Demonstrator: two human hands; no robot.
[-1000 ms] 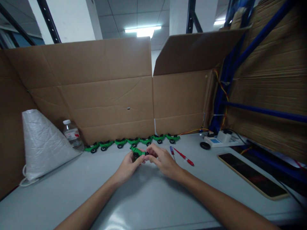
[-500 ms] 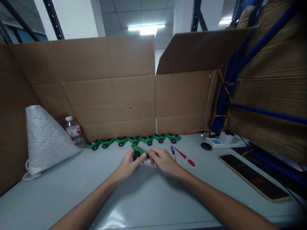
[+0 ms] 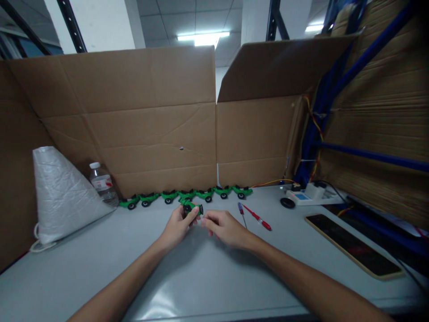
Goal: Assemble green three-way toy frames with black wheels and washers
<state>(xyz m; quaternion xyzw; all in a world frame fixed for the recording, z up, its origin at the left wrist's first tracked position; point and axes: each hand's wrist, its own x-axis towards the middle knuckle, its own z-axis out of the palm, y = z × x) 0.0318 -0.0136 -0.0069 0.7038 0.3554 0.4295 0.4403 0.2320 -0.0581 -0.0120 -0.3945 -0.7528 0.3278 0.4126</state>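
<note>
My left hand (image 3: 177, 226) is closed around a small green toy vehicle (image 3: 188, 205) with black wheels, raised above the table. One wheel faces right, towards my other hand. Just to the right of the toy, my right hand (image 3: 225, 227) has thumb and fingertips pinched together, a small gap from the wheel. Whatever is in that pinch is too small to make out. Behind the hands, a row of similar green toy vehicles (image 3: 204, 195) stands along the cardboard wall. Right of my right hand lie a short screwdriver (image 3: 241, 210) and a red-handled screwdriver (image 3: 263, 222).
A silvery white bag (image 3: 62, 201) and a plastic water bottle (image 3: 102, 183) stand at the left. To the right are a phone (image 3: 353, 246), a black ring-shaped part (image 3: 287, 203) and a power strip (image 3: 313, 196) with cables. Cardboard (image 3: 154, 134) borders the table.
My right fingers have come away from the toy vehicle's wheel, leaving a small gap. My left hand has shifted slightly left with the toy, whose wheel now shows fully.
</note>
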